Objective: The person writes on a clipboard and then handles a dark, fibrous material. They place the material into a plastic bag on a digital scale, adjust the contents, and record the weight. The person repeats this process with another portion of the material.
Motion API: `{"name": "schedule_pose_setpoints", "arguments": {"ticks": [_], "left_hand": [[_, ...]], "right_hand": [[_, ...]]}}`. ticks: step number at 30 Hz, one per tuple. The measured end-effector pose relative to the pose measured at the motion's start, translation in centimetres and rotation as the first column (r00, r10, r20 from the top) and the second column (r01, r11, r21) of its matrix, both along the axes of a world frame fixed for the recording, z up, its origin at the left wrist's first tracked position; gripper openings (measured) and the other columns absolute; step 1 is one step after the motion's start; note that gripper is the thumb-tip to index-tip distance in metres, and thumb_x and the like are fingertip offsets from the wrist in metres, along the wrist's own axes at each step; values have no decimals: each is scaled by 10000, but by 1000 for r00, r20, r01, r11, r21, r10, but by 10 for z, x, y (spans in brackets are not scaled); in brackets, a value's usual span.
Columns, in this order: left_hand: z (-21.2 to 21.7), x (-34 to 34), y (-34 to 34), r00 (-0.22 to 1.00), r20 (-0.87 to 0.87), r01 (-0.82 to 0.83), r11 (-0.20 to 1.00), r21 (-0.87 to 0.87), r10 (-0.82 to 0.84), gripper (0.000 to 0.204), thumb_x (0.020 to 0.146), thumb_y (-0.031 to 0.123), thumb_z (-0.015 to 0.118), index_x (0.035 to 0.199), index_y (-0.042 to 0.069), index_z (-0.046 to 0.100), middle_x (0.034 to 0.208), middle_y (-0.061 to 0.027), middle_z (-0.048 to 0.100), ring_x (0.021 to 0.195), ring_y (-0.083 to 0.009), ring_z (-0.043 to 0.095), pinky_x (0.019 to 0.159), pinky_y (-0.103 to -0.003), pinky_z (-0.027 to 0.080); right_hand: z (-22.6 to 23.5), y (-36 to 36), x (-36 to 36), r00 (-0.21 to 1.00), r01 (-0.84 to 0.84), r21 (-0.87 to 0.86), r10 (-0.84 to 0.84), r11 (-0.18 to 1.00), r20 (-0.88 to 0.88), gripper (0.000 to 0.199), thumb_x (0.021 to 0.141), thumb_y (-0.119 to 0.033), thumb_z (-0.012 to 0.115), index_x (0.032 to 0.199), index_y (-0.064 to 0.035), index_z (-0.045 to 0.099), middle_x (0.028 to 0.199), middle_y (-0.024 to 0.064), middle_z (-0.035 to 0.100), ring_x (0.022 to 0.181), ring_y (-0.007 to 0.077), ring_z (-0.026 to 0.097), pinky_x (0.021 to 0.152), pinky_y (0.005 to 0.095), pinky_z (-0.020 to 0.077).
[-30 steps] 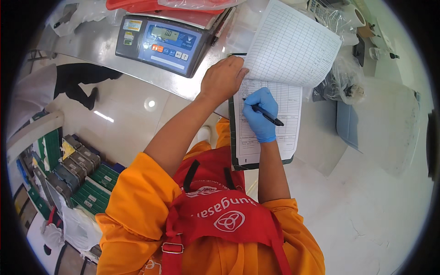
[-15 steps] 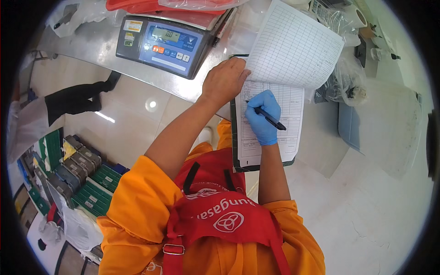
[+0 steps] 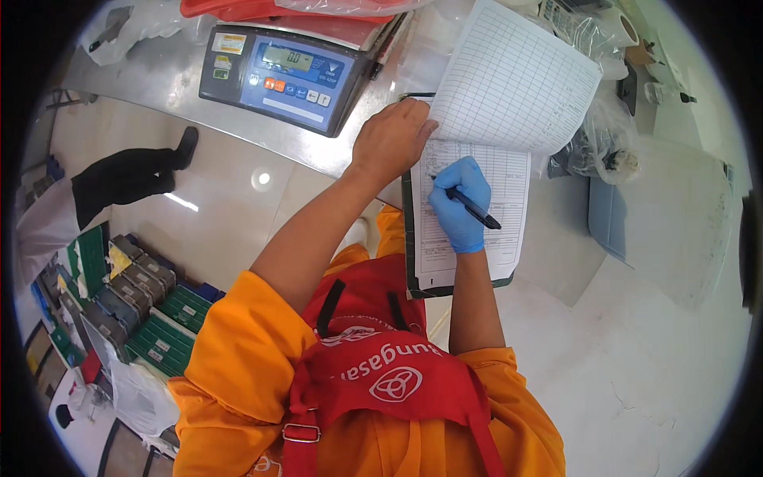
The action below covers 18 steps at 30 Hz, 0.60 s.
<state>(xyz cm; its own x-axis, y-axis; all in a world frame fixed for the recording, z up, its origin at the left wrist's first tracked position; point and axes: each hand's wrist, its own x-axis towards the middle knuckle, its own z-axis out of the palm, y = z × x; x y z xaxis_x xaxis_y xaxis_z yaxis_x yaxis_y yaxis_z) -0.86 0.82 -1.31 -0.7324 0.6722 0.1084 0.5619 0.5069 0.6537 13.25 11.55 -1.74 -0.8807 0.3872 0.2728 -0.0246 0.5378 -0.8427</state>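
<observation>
My right hand (image 3: 462, 203), in a blue glove, grips a black pen (image 3: 474, 209) with its tip on a printed form (image 3: 498, 211). The form lies on a dark green clipboard (image 3: 410, 238), which rests partly on the table edge. A gridded sheet (image 3: 513, 87) is folded up over the far end of the board. My left hand (image 3: 393, 141), bare, lies over the clipboard's upper left corner with the fingers stretched forward and the thumb by the folded sheet.
A digital weighing scale (image 3: 298, 79) with a red tray (image 3: 238, 8) stands on the steel table (image 3: 151, 99). Clear plastic bags (image 3: 608, 131) lie right of the papers. Green and grey crates (image 3: 163, 338) are stacked at lower left. Another person's dark-trousered leg (image 3: 127, 175) shows at left.
The pen and my right hand have shifted very slightly on the form. The other person's leg at left has changed position. My left hand stays where it was.
</observation>
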Motion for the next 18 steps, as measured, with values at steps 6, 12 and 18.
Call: {"name": "schedule_pose_setpoints", "arguments": {"ticks": [6,12,18], "left_hand": [[-1,0,0,1000,-15,5,1000,14,-5,206,951,236,581,980,32,590,974,-140,651,919,-329,647,797,-425,537],[1,-3,1,1000,-1,4,1000,-2,-4,212,955,244,575,978,34,590,979,-141,651,928,-325,647,801,-423,536],[0,0,0,1000,1,0,1000,2,0,213,959,247,571,971,35,589,968,-142,651,928,-324,644,808,-425,532]], "right_hand": [[4,-4,0,998,44,-92,-39,995,49,187,656,64,640,729,-80,545,740,51,550,632,183,527,561,301,440],[2,-2,1,999,40,-58,-40,998,17,185,674,91,620,731,-69,545,743,46,545,652,153,528,594,266,436],[0,-3,-2,998,57,-47,-57,997,9,201,653,80,638,728,-81,544,729,54,532,630,187,530,548,292,441]]}}
